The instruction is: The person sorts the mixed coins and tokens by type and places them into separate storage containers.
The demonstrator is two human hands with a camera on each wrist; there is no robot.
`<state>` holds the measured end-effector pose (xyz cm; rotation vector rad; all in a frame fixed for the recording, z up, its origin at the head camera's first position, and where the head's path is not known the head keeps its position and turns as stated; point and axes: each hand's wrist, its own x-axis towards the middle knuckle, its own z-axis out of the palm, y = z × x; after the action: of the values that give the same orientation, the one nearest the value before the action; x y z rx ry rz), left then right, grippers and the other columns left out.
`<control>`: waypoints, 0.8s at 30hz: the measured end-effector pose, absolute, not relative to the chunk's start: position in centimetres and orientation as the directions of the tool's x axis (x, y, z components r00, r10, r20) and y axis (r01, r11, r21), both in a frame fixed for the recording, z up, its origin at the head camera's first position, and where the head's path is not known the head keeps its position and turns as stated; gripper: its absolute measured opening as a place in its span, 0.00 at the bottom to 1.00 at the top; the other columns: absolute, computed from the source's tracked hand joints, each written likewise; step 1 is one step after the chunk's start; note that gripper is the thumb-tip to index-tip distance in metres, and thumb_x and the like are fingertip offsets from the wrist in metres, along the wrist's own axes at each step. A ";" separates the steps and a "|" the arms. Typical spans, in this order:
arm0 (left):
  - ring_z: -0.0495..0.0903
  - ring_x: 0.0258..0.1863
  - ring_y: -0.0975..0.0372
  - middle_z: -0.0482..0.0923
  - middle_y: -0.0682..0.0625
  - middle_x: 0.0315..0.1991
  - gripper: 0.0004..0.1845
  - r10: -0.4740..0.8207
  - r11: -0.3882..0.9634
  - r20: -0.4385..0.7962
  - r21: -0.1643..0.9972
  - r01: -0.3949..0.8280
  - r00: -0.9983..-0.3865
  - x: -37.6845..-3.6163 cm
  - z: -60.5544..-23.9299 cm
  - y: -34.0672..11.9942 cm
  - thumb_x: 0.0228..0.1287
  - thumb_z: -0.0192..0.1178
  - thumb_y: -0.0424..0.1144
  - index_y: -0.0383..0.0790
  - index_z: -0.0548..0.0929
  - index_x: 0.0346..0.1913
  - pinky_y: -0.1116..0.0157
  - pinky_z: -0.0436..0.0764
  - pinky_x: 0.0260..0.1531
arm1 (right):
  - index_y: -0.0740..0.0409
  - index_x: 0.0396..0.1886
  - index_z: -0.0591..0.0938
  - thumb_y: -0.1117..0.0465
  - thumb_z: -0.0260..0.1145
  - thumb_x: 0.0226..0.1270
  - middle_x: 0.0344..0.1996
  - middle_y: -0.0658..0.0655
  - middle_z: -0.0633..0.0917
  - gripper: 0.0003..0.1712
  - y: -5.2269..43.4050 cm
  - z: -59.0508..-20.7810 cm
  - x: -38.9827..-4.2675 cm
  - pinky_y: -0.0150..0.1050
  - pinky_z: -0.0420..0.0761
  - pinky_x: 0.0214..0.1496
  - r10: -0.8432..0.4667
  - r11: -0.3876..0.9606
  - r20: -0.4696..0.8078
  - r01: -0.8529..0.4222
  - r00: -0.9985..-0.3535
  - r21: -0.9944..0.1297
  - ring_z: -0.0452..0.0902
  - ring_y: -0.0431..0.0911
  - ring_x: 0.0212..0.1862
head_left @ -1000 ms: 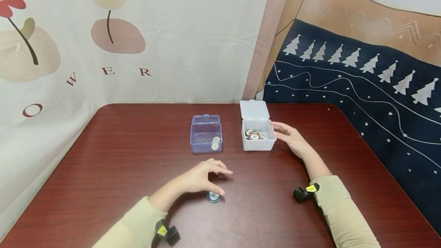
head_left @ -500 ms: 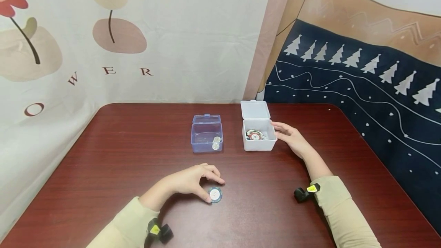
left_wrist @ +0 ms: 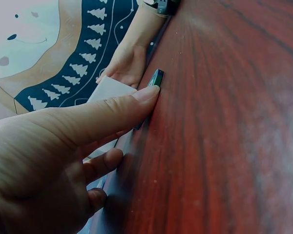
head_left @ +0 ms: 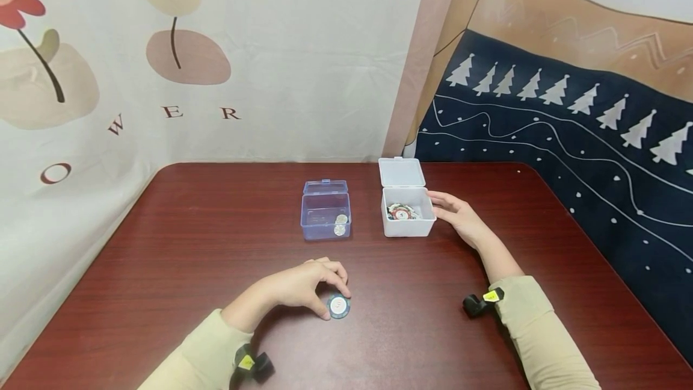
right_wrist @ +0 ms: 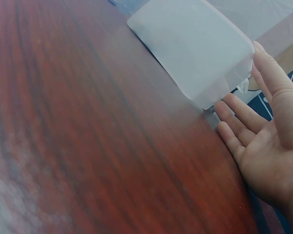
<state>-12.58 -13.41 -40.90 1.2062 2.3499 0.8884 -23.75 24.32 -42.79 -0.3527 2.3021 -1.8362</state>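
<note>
Red-brown table (head_left: 189, 245), chip (head_left: 338, 306) mid-front, far from edges.

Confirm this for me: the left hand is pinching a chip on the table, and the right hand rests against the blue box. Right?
Not quite. The right hand rests against the white box, not the blue box, which stands apart to its left. The head view shows this. The left hand does pinch the chip on the table.

My left hand (left_wrist: 49, 146) thumb touching a dark chip (left_wrist: 156, 78) edge on the worktop (left_wrist: 224, 136), my right hand (left_wrist: 129, 63) seemingly beside a white box (left_wrist: 110, 90) beyond.
</note>
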 end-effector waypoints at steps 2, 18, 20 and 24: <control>0.67 0.47 0.69 0.73 0.66 0.43 0.23 0.819 0.440 -0.023 0.666 0.603 -0.573 -12.6 -41.0 -13.4 0.39 0.76 0.35 0.49 0.87 0.44 0.63 0.66 0.52 | 0.61 0.69 0.67 0.62 0.61 0.69 0.65 0.65 0.69 0.30 24.3 -42.8 -23.7 0.56 0.56 0.67 -0.292 0.212 0.009 -0.074 -0.956 -0.975 0.63 0.56 0.65; 0.70 0.41 0.69 0.78 0.63 0.39 0.20 0.829 0.327 0.148 0.653 0.683 -0.539 -13.0 -42.1 -12.9 0.41 0.75 0.37 0.45 0.86 0.43 0.69 0.71 0.44 | 0.61 0.69 0.67 0.62 0.61 0.69 0.65 0.66 0.70 0.30 24.3 -42.8 -23.7 0.56 0.57 0.67 -0.306 0.215 0.024 -0.093 -0.952 -0.972 0.64 0.56 0.65; 0.70 0.41 0.69 0.78 0.63 0.39 0.19 0.813 0.335 0.158 0.660 0.672 -0.560 -13.1 -42.1 -12.8 0.42 0.75 0.37 0.45 0.86 0.43 0.69 0.71 0.44 | 0.60 0.69 0.67 0.61 0.61 0.69 0.65 0.65 0.70 0.30 24.4 -42.8 -23.7 0.56 0.58 0.66 -0.304 0.223 0.023 -0.095 -0.952 -0.970 0.64 0.55 0.64; 0.70 0.41 0.68 0.78 0.63 0.38 0.19 0.771 0.349 0.187 0.675 0.650 -0.608 -13.4 -42.0 -12.5 0.41 0.75 0.37 0.44 0.86 0.42 0.68 0.72 0.43 | 0.60 0.68 0.68 0.60 0.62 0.69 0.64 0.65 0.70 0.30 24.6 -42.9 -23.8 0.56 0.58 0.66 -0.297 0.234 0.028 -0.102 -0.954 -0.967 0.64 0.53 0.64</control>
<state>-13.36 -12.53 -42.05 1.2990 2.4415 1.1034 -23.78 24.59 -42.92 -0.3814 2.3361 -1.8103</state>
